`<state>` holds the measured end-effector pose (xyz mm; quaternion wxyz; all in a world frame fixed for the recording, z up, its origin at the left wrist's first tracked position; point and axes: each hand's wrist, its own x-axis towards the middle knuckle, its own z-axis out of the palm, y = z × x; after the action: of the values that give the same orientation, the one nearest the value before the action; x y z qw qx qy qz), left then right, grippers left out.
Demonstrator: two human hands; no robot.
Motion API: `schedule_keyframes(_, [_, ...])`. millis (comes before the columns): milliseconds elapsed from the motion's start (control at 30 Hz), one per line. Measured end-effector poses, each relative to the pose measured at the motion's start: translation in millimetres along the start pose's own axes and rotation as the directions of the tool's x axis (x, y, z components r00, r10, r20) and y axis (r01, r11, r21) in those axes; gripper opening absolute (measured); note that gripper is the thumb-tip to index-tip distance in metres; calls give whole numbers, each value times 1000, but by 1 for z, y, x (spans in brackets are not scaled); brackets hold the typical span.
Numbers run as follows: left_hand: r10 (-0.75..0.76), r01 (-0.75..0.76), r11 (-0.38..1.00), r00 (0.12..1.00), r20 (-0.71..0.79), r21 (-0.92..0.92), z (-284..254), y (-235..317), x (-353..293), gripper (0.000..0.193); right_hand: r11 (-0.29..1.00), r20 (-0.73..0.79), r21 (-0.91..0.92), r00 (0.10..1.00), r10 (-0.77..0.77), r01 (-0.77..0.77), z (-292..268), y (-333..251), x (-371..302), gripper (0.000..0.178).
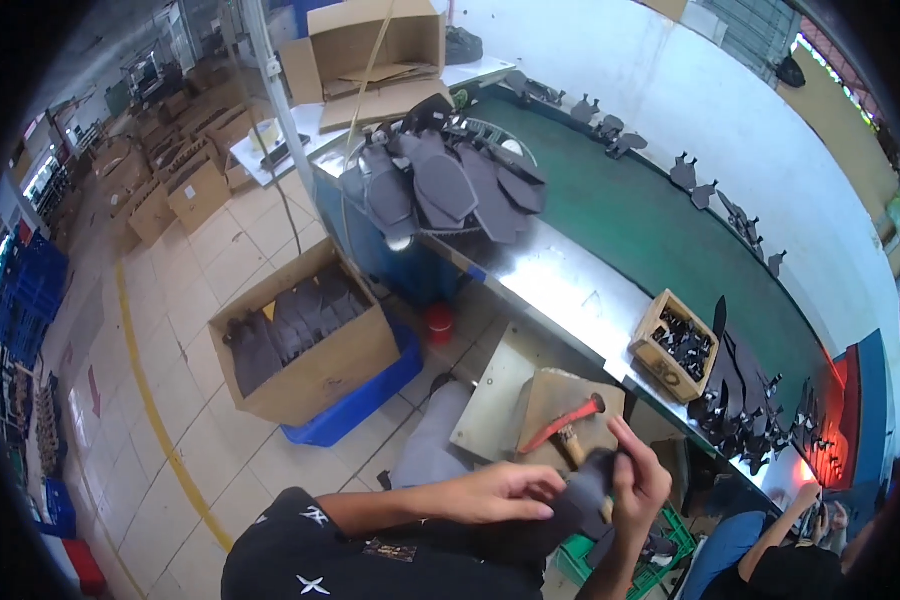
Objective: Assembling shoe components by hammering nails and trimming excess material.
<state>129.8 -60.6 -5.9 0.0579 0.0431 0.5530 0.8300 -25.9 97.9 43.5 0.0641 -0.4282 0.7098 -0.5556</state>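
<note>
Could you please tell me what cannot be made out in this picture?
Head view:
Dark grey piece: blurred, partly covered by the right hand.
Green crate: partly hidden behind the right forearm.
Black parts in the wooden box: too small to count.

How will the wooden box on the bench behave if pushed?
The wooden box is probably stiff, given its board walls. Likely heavy for its size, filled with small black parts. Might tip if shoved outward: it sits near the bench edge.
</note>
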Motion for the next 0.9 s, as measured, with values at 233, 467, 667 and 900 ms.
schedule_keyframes(233, [489, -223, 867, 203, -848, 447, -154, 112, -26, 38, 988, 367, -7, 919, 145, -154, 54, 130, 279, 41])
schedule_keyframes(467, [399, -215, 907, 165, -902, 362, -411, 171, -45, 42, 896, 94, -427, 980, 176, -120, 180, 346, 511, 40])
schedule_keyframes(667, [749, 797, 234, 217, -626, 557, -442, 171, 50, 26, 738, 35, -672, 998, -52, 62, 286, 417, 522, 34])
schedule_keyframes(900, [764, 731, 474, -64, -642, 491, -463, 154, 28, 45, 979, 363, -199, 924, 118, -46, 231, 360, 557, 35])
